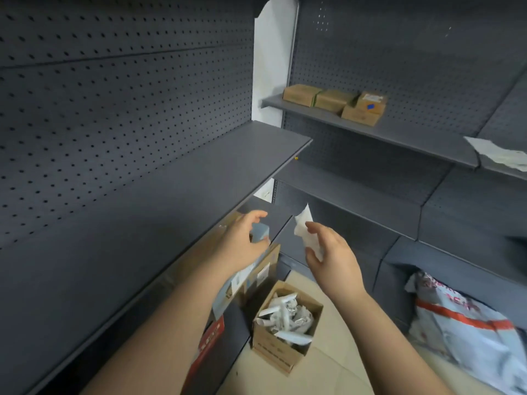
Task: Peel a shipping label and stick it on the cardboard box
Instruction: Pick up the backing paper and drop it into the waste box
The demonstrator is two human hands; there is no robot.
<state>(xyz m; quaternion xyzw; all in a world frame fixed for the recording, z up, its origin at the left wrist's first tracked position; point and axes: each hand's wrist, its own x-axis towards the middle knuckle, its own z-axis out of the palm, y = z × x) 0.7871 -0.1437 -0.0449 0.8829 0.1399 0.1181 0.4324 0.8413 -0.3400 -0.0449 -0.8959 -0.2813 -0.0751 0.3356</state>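
Head view showed the right hand [330, 258] whose fingers [313, 227] pinched a thin, limp label [303, 223] by its edge, while the left hand [242, 240] gripped a small blue-grey object [261, 231] over the cardboard box [256, 269] at the shelf's [142, 223] edge.

- The upper right shelf [399, 132] carries four small cardboard boxes [333, 102], packed close together.
- A white paper sheet [502, 153] lies on the far-right shelf [502, 169].
- The tiled floor [336, 363] bears an open carton [285, 326] stuffed with crumpled paper, and a grey mailing bag [467, 332].
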